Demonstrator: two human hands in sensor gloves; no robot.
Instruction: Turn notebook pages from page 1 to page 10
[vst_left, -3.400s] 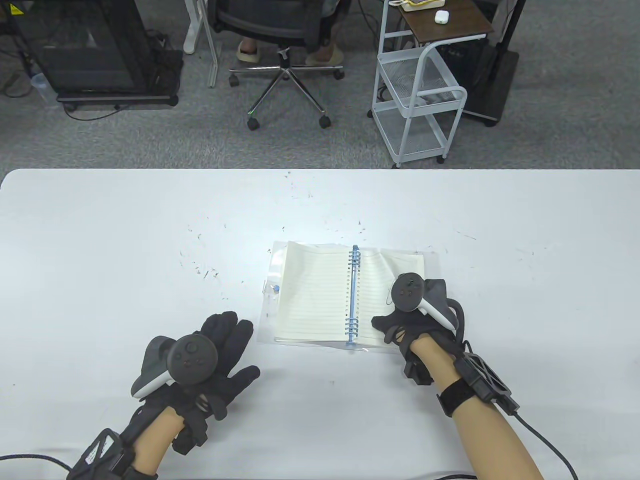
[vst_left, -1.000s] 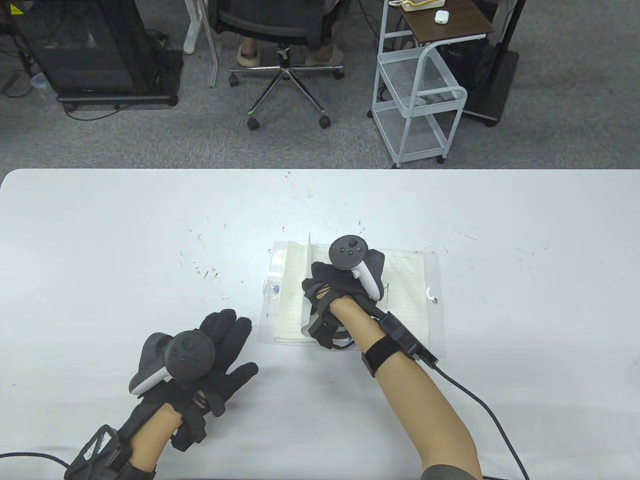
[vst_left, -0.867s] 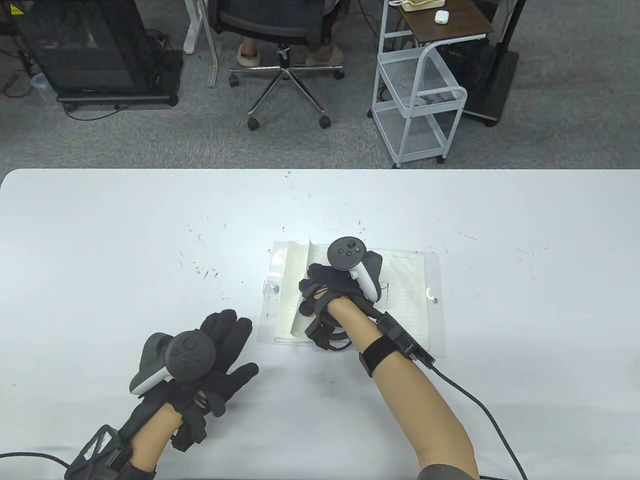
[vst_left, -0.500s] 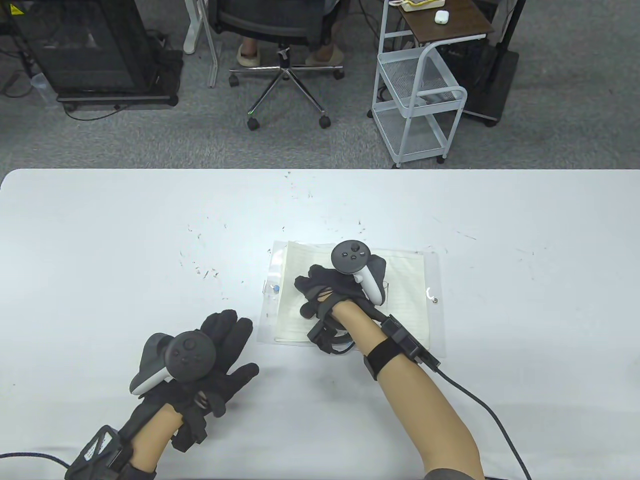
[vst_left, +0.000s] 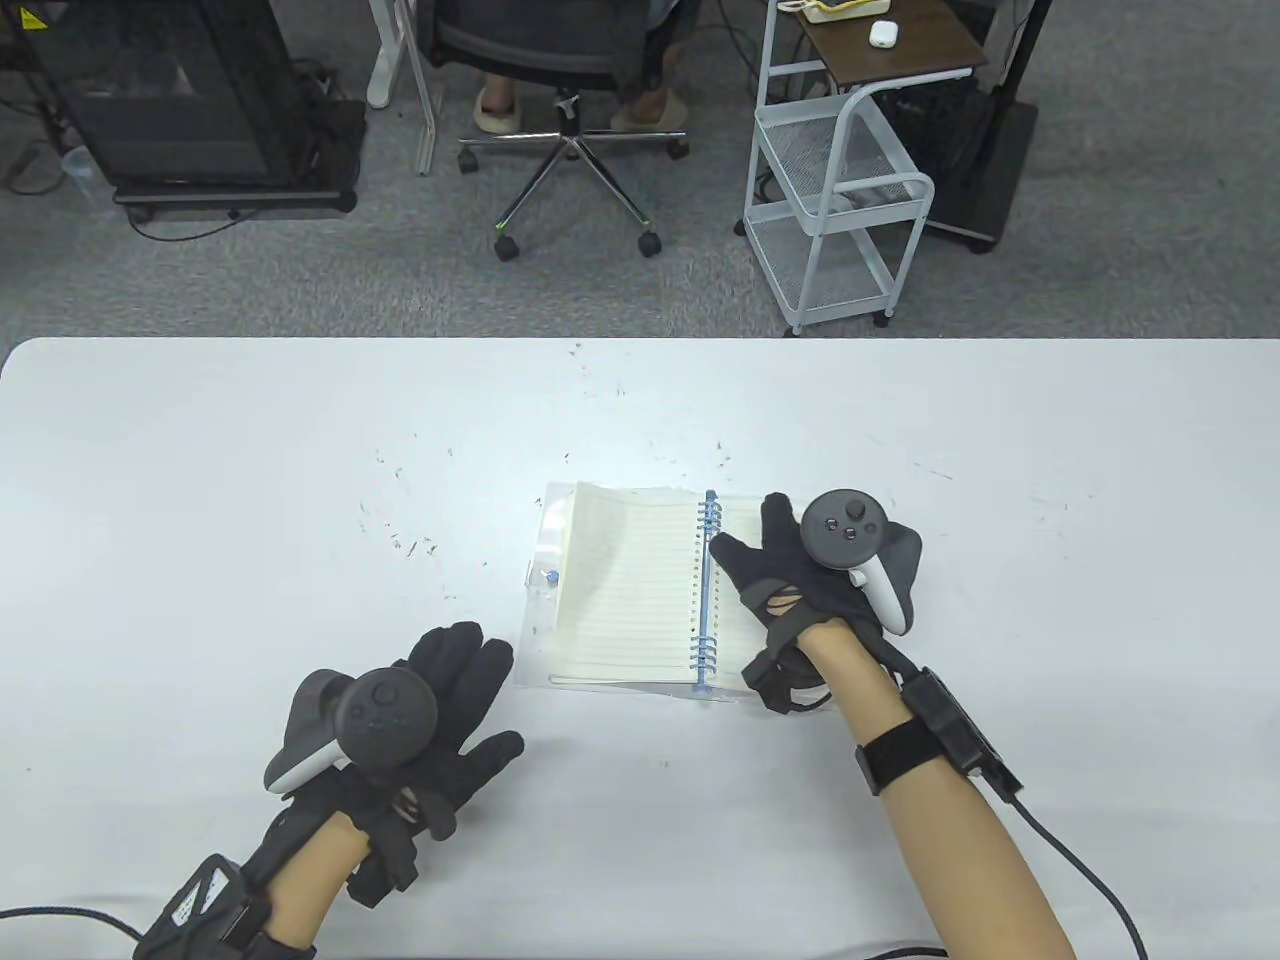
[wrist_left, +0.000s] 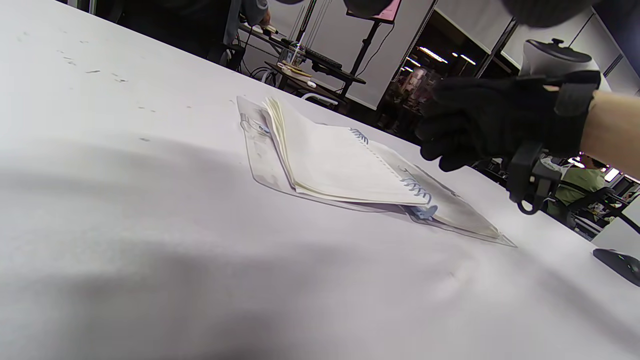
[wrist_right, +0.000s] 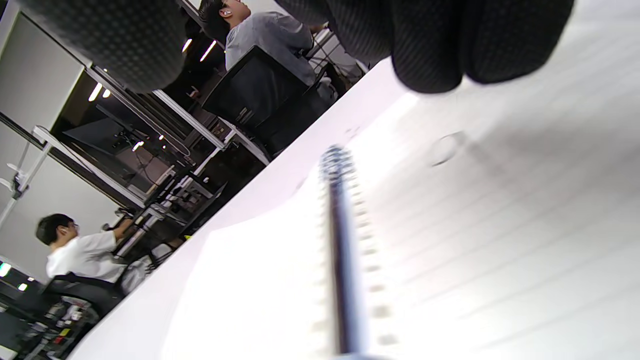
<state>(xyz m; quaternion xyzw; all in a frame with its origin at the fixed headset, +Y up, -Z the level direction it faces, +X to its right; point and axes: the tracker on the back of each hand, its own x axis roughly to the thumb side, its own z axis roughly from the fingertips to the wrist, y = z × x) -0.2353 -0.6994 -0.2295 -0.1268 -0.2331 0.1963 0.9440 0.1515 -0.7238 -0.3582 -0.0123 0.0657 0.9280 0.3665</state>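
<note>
Table view: notebook (vst_left: 640, 590) lies open mid-worktop (vst_left: 200, 480).
Right hand (vst_left: 800, 590) hovers over the right-hand page, fingers spread, grasping nothing; left hand (vst_left: 440, 700) rests flat, released, beside it.

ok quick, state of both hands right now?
Left hand: open, flat on the table, holding nothing.
Right hand: open, fingers spread over the spiral notebook's right page, gripping nothing.
</note>
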